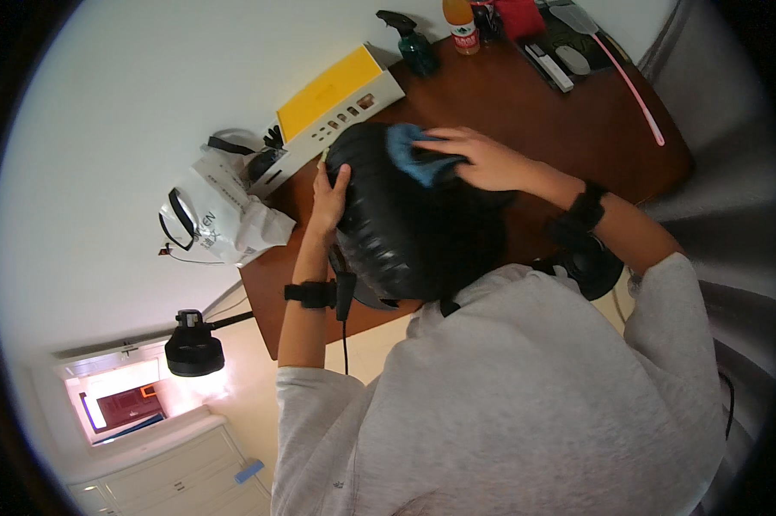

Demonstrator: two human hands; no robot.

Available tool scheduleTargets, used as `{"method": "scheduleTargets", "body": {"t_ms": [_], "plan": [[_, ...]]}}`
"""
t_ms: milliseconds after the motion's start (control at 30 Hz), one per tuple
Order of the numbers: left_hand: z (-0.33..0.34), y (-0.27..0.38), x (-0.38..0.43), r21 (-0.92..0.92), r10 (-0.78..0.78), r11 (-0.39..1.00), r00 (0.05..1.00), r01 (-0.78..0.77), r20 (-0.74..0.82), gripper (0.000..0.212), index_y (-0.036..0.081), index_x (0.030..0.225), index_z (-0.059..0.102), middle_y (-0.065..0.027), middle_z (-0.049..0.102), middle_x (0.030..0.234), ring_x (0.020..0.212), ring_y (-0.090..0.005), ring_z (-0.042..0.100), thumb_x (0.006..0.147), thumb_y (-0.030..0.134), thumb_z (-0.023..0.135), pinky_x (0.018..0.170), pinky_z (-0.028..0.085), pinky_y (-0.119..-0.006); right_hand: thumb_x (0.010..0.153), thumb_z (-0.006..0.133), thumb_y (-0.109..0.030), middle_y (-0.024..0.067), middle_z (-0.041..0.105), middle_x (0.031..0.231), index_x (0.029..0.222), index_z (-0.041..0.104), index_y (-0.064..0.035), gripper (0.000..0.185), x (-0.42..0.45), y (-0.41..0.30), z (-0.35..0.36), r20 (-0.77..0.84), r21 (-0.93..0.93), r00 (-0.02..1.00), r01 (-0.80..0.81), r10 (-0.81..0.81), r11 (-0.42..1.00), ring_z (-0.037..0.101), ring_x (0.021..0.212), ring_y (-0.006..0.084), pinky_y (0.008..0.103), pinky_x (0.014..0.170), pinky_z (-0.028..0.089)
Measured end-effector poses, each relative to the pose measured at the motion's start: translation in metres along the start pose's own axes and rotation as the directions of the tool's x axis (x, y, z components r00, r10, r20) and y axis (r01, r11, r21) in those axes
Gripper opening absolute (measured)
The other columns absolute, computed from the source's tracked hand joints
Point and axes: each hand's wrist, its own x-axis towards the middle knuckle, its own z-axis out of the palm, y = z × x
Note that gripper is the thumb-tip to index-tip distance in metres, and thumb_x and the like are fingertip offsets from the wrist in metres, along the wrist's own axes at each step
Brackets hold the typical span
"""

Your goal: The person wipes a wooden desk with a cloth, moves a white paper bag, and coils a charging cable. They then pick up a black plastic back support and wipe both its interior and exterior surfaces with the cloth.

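A glossy black padded item [388,219], possibly a bag, stands on the brown wooden table [491,97] close before my chest. My left hand [332,193] grips its left edge, thumb on the near side and the other fingers partly hidden. On its upper right surface lies a crumpled blue cloth [410,155], with the fingers of my right hand [481,155] pressed into it and holding it. Both wrists wear black straps. The lower right of the black item is dark and its outline there is hard to make out.
Behind stand a yellow-and-white box [333,93], a dark green spray bottle [417,51] and an orange drink bottle [462,26]. A white plastic bag [233,213] lies left. A pink-handled fly swatter [629,84] and a mouse [573,59] are at back right. A black lamp [194,345] hangs lower left.
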Motion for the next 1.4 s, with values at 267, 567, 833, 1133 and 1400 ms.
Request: {"method": "scheduleTargets", "body": {"t_ms": [267, 567, 833, 1133, 1400], "plan": [[-0.001, -0.002, 0.006, -0.033, 0.007, 0.999, 1.000, -0.007, 0.010, 0.093, -0.001, 0.148, 0.020, -0.0229, 0.024, 0.149, 0.138, -0.0342, 0.027, 0.086, 0.059, 0.057, 0.112, 0.024, -0.038, 0.073, 0.050, 0.013, 0.0108, 0.018, 0.154, 0.142, 0.041, -0.0224, 0.078, 0.002, -0.001, 0.066, 0.154, -0.027, 0.937, 0.323, -0.315, 0.946, 0.023, 0.138, 0.0370, 0.0530, 0.109, 0.028], [0.002, 0.010, -0.006, 0.046, -0.017, 0.999, 0.997, 0.021, -0.073, 0.091, -0.002, 0.145, 0.026, -0.0263, 0.028, 0.147, 0.136, -0.0364, 0.029, 0.085, 0.059, 0.057, 0.112, 0.023, -0.038, 0.076, 0.045, 0.011, 0.0153, 0.034, 0.148, 0.141, 0.043, -0.0160, 0.071, -0.057, 0.101, 0.033, 0.461, -0.320, 0.811, -0.228, 0.361, 0.920, 0.036, 0.132, 0.0368, 0.0511, 0.104, 0.034], [0.002, -0.036, 0.020, -0.051, 0.049, 0.997, 0.994, -0.054, -0.102, 0.084, 0.002, 0.145, 0.029, -0.0254, 0.031, 0.146, 0.135, -0.0371, 0.032, 0.086, 0.055, 0.056, 0.111, 0.025, -0.038, 0.081, 0.060, -0.019, 0.0196, 0.021, 0.151, 0.144, 0.038, -0.0215, 0.067, 0.014, -0.045, 0.063, 0.191, -0.058, 0.959, 0.225, -0.211, 0.973, 0.032, 0.132, 0.0436, 0.0525, 0.107, 0.032], [0.009, 0.008, -0.002, 0.080, -0.004, 0.997, 0.993, 0.013, -0.119, 0.093, 0.000, 0.145, 0.028, -0.0252, 0.030, 0.146, 0.137, -0.0372, 0.028, 0.081, 0.061, 0.059, 0.112, 0.023, -0.042, 0.087, 0.052, -0.011, 0.0239, 0.014, 0.153, 0.149, 0.021, -0.0076, 0.070, -0.012, 0.102, 0.071, 0.193, -0.096, 0.877, -0.429, 0.439, 0.898, 0.031, 0.135, 0.0411, 0.0411, 0.110, 0.031], [0.014, 0.007, -0.009, 0.211, 0.114, 0.975, 0.968, -0.066, -0.225, 0.088, -0.003, 0.142, 0.032, -0.0270, 0.037, 0.141, 0.132, -0.0379, 0.036, 0.082, 0.056, 0.060, 0.110, 0.028, -0.042, 0.082, 0.057, -0.014, 0.0221, 0.059, 0.121, 0.130, 0.052, -0.0089, 0.049, 0.053, 0.010, 0.039, 0.052, 0.259, 0.992, -0.128, 0.119, 0.957, 0.059, 0.109, 0.0319, 0.0407, 0.093, 0.046]]}}
